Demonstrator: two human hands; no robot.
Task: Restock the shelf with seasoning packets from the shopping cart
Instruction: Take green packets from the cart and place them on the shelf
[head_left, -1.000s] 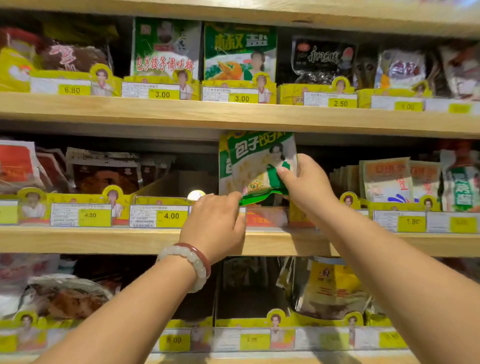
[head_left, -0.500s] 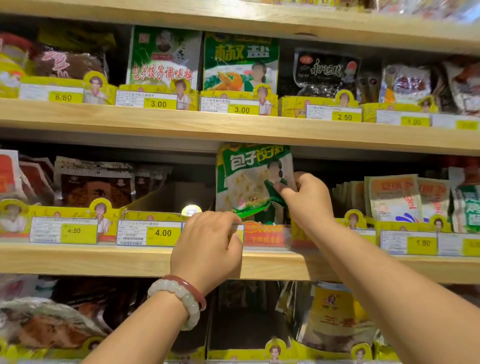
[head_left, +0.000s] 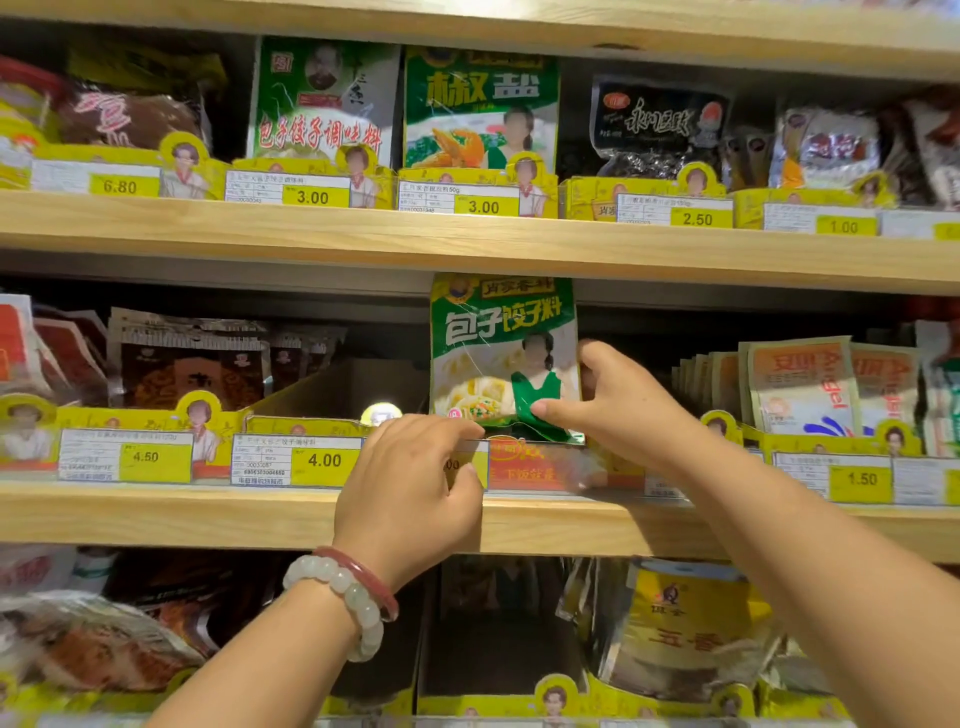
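Here, both arms reach up to the middle shelf (head_left: 156, 512). The right hand (head_left: 618, 410) pinches the green seasoning packet (head_left: 501, 358) between thumb and fingers, holding it upright above the shelf's front edge. The left hand (head_left: 415, 478), wearing bead bracelets (head_left: 345, 592), curls its fingers over the clear label strip (head_left: 530, 467) at that edge. The packet reads "包子饺子料". Price tags (head_left: 324, 460) read 4.50, 4.00, 1.50; upper shelf: 6.80, 3.00, 3.00, 2.50.

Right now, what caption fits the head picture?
Right hand slots green seasoning packet onto shelf; left hand steadies price strip.
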